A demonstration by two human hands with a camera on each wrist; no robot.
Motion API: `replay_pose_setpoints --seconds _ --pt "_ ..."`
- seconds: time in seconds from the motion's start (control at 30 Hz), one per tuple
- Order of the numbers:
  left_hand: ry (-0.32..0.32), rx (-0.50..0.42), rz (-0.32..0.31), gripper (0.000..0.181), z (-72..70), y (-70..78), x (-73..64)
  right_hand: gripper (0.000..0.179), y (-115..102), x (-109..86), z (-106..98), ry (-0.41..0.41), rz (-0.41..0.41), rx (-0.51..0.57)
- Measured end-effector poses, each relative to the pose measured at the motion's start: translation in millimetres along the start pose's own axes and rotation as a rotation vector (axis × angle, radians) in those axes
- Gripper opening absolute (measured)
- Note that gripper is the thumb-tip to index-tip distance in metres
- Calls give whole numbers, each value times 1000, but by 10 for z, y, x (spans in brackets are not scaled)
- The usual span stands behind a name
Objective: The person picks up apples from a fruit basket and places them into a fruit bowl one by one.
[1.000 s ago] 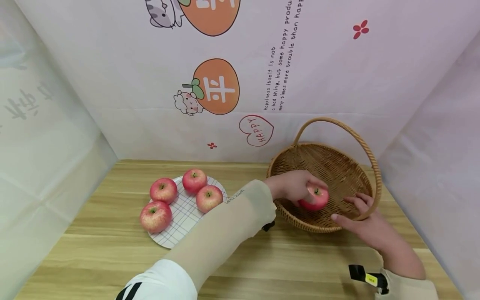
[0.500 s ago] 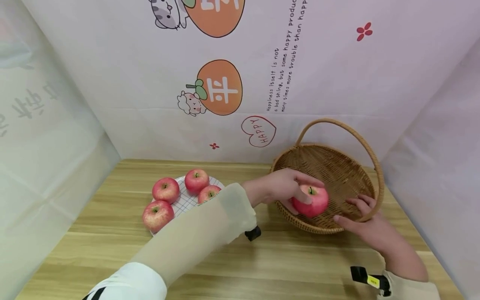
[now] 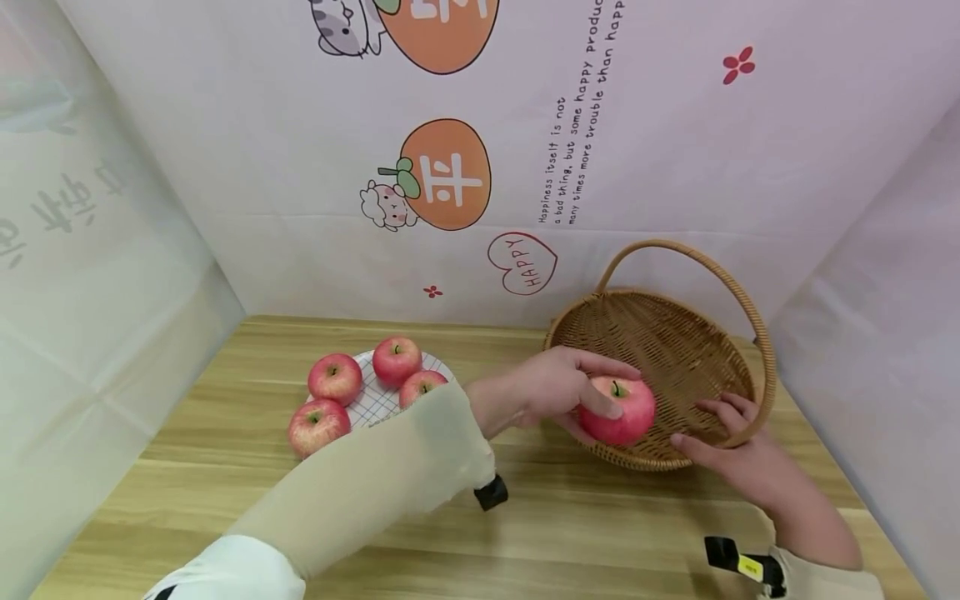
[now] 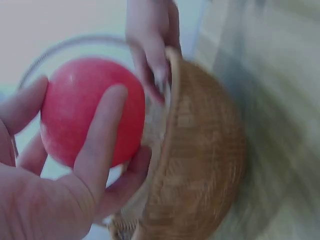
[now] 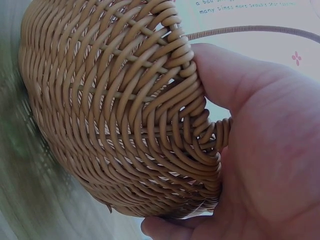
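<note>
In the head view my left hand point(image 3: 551, 385) holds a red apple point(image 3: 626, 419) over the near left rim of a wicker basket point(image 3: 675, 350). Its thumb and fingers wrap round the fruit, as the left wrist view also shows with the apple point(image 4: 85, 115) lifted beside the basket wall point(image 4: 205, 145). At the basket's right side, by the foot of the handle, my right hand point(image 3: 738, 446) grips the rim. Seen from the right wrist, that hand point(image 5: 280, 135) has its thumb at the woven rim point(image 5: 185, 75), and part of its fingers is hidden behind the basket.
A round plate point(image 3: 367, 407) with a checked pattern lies on the left of the wooden table point(image 3: 555, 533), with several apples point(image 3: 335, 379) on it; my left sleeve covers part of it. The tall basket handle point(image 3: 738, 292) arches near the printed backdrop point(image 3: 637, 167).
My left hand has drawn the apple up from inside the basket, leftward and toward me, to over the rim. The right hand keeps its hold on the basket.
</note>
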State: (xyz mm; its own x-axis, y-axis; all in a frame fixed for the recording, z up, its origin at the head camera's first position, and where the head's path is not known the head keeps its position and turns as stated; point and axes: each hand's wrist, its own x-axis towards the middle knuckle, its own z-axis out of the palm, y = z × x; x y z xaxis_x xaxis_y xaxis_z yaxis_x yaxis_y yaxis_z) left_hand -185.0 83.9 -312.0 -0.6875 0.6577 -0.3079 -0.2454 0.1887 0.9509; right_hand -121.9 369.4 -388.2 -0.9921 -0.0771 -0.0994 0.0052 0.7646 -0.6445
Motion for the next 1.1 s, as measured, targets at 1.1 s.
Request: replay_pose_setpoints --seconds 1.1 --pt "487 366 156 48 -985 -1355 -1732 86 24 10 8 -24 -8 4"
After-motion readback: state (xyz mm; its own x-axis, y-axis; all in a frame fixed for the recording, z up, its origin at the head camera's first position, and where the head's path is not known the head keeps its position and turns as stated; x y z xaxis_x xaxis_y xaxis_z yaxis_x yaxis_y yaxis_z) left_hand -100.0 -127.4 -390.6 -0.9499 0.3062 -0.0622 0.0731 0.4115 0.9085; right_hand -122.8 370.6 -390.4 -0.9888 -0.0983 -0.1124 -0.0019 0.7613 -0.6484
